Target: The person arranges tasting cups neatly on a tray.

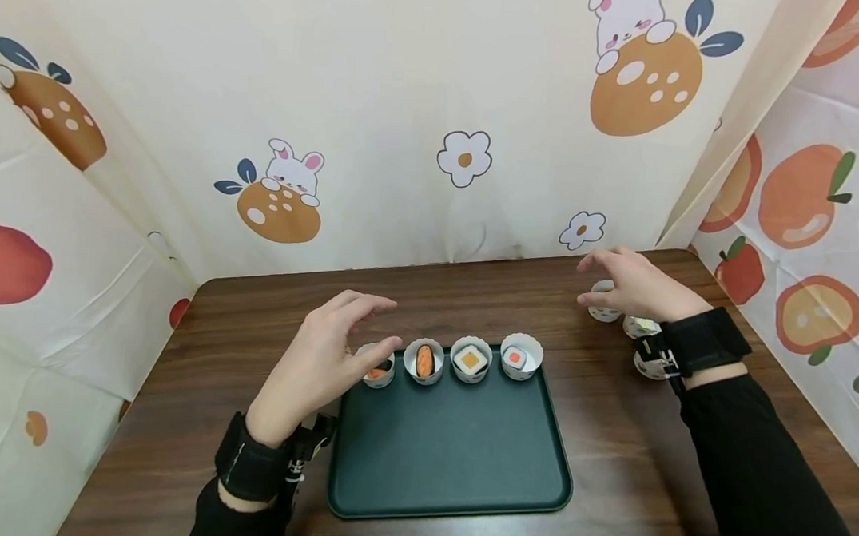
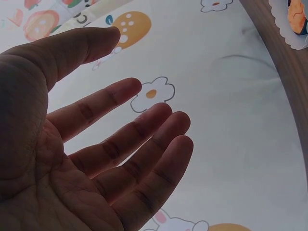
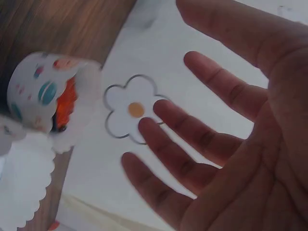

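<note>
Along the far edge of a dark green tray [image 1: 450,461] stands a row of several paper cups with sushi pieces. The leftmost cup [image 1: 380,377] is partly hidden by my left hand [image 1: 318,355], which hovers above the tray's left side with fingers spread and nothing held. Beside it, one cup holds an orange-topped sushi piece [image 1: 425,361], another a white square piece with a yellow centre [image 1: 471,358], and the last a round-centred roll [image 1: 515,357]. My right hand [image 1: 633,285], fingers loosely extended, is above a patterned paper cup [image 3: 36,91] with orange-red filling, apart from it.
Two more cups stand near my right wrist: one [image 1: 640,327] partly covered, another [image 1: 650,367] below it. The brown wooden table [image 1: 593,483] meets a printed cloth backdrop [image 1: 397,179] behind, with fruit-patterned cloth [image 1: 817,285] at the right.
</note>
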Demonstrator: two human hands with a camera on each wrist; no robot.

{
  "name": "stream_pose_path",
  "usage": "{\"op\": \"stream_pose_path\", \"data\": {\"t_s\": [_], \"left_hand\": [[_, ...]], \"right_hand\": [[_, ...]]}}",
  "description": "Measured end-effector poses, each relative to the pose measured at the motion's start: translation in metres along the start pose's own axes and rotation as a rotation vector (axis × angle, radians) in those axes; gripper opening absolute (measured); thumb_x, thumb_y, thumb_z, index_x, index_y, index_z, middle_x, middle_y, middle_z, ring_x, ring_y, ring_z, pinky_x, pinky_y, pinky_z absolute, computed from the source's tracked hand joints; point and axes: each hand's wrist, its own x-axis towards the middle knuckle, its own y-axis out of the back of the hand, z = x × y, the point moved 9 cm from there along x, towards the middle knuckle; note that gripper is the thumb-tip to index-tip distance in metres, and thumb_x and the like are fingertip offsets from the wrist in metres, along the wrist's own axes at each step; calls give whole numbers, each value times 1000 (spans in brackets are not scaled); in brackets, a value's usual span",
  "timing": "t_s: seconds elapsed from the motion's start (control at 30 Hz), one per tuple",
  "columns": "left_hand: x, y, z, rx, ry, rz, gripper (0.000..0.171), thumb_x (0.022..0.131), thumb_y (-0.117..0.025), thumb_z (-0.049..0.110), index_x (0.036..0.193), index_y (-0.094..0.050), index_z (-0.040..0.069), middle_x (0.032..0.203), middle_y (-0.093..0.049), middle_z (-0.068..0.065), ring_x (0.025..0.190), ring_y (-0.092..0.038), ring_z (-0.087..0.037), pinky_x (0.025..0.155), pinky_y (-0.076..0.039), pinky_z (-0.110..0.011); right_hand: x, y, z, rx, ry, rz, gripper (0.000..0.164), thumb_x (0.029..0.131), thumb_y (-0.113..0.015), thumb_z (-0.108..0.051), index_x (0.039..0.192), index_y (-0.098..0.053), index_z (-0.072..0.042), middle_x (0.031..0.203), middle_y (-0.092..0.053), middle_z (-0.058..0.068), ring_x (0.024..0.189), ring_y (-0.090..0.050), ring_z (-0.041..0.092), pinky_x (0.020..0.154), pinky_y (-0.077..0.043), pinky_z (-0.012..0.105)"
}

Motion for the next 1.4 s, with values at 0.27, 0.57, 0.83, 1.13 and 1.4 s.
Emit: {"op": "stream_pose_path", "data": {"t_s": [0.27,0.57,0.83,1.13,1.4], "left_hand": [[1,-3,1,4,9,-17,45,95,-85,29,136,-73,16,124,-71,-2,80,-53,-13,69,-47,-28],[2,-6,1,-5,22,-35,43,95,-84,27,135,-73,16,122,-71,-4,80,-51,-13,69,-46,-29],[2,-6,2,-3,15,-35,41,95,-84,27,133,-74,17,120,-71,-4,79,-51,-13,68,-46,-28],[3,-8,1,-11,13,-42,41,95,-84,27,133,-74,17,124,-72,-4,86,-56,-15,74,-50,-31],[2,-7,-1,-10,14,-35,40,95,-84,27,132,-74,17,123,-72,-4,85,-55,-15,72,-49,-31]], "right_hand": [[12,-8,22,-45,-68,-76,62,95,-82,-22,142,-55,8,145,-47,43,128,-51,56,100,-49,69],[20,-15,34,-54,-75,-98,61,89,-86,-17,137,-59,9,137,-56,38,119,-53,48,96,-51,63],[24,-25,41,-75,-82,-119,55,90,-83,-13,135,-61,9,129,-62,35,114,-55,45,95,-51,62],[25,-26,35,-95,-55,-106,45,88,-83,-9,127,-66,8,125,-66,33,106,-59,42,90,-53,57],[25,-28,33,-74,-84,-128,56,84,-87,-7,133,-62,6,131,-64,35,111,-60,44,94,-53,61]]}}
